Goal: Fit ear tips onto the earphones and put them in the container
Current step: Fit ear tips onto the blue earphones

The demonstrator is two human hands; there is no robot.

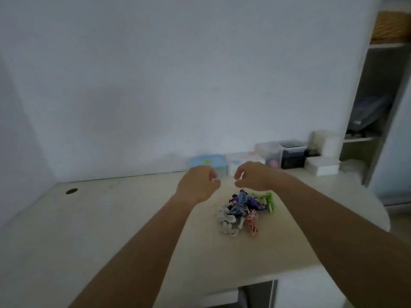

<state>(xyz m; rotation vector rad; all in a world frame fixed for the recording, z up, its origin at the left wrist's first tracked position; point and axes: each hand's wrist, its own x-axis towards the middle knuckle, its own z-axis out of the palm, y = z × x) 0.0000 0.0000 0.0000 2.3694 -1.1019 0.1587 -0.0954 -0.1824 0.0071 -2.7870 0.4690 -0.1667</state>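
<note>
Earphones (244,210), assorted, one tangled heap on the desk (111,218), between the forearms.
Thin looped cords in white, purple, green and red-white stripe lie loose on the pale matte top, presumably kept within reach for fitting. Left hand (198,185) and right hand (253,176) hover just beyond, fingers curled toward thumbs; too blurred to tell whether either pinches an ear tip. Plastic boxes (280,154) line the wall.

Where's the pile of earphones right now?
In the head view, the pile of earphones lies on the desk, right of centre, just on the person's side of the right hand.
</note>
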